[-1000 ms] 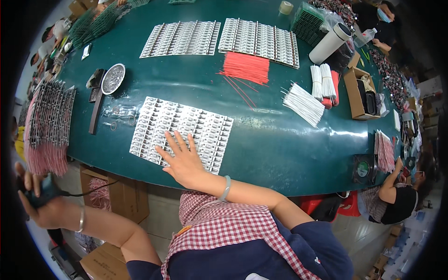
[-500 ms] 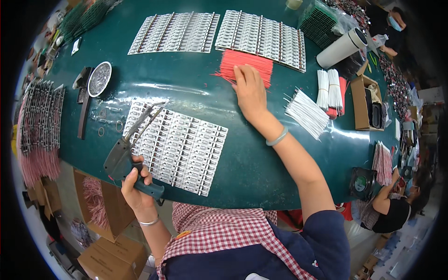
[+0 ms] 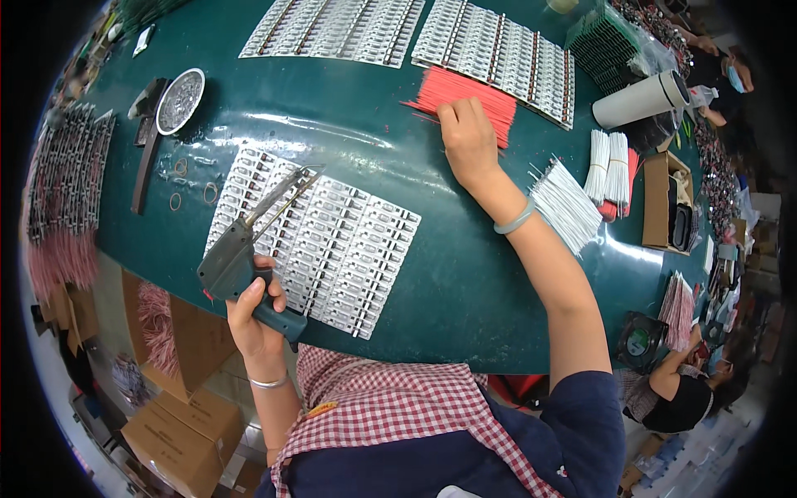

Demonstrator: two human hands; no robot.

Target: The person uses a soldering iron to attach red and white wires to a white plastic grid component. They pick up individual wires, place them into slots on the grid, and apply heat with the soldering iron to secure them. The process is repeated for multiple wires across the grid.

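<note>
My left hand [image 3: 259,319] is wrapped round the grip of a dark green soldering gun [image 3: 228,264]. Its two long prongs meet at a tip above a white panel of small components [image 3: 353,249], set in rows with dark parts between them. To the right and farther off, my right hand [image 3: 471,143] rests at the near edge of a pile of red wires [image 3: 473,91]. Its fingers are curled and close together; the fingertips are partly hidden, so what they pinch cannot be seen. White wires [image 3: 566,207] lie fanned out beside my right wrist.
Two more component panels [image 3: 332,31] [image 3: 498,62] lie at the back. At left stand a round dish of silvery bits [image 3: 180,101] and a stack of wired panels [image 3: 70,178]. A tumbler [image 3: 635,101], bundled white wires [image 3: 608,162] and an open carton [image 3: 658,203] are at right, near co-workers.
My right hand's fingers have gone from stretched over the red wires to curled at their near edge. The soldering gun has shifted slightly right over the panel. The whole view has moved a little.
</note>
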